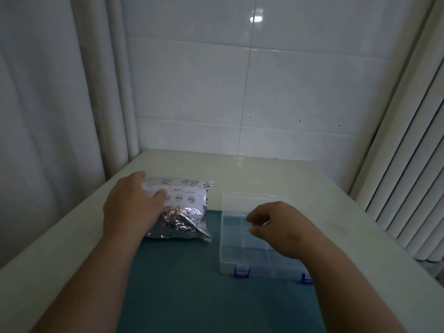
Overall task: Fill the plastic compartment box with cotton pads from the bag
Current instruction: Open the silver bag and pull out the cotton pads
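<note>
A silver foil bag [185, 212] with blue printed icons lies on the table, left of centre. My left hand [131, 205] rests on the bag's left end, fingers spread over its top. To the right sits a clear plastic compartment box [240, 246] with two blue latches on its near side; its lid looks closed and its compartments look empty. My right hand [276, 224] hovers over the box with its fingers loosely curled and nothing visible between them. No cotton pads are visible.
A teal mat [192, 284] covers the near part of the pale table [264, 174]. A white curtain [48, 116] hangs at the left, a tiled wall stands behind, and white vertical slats [408, 164] line the right edge.
</note>
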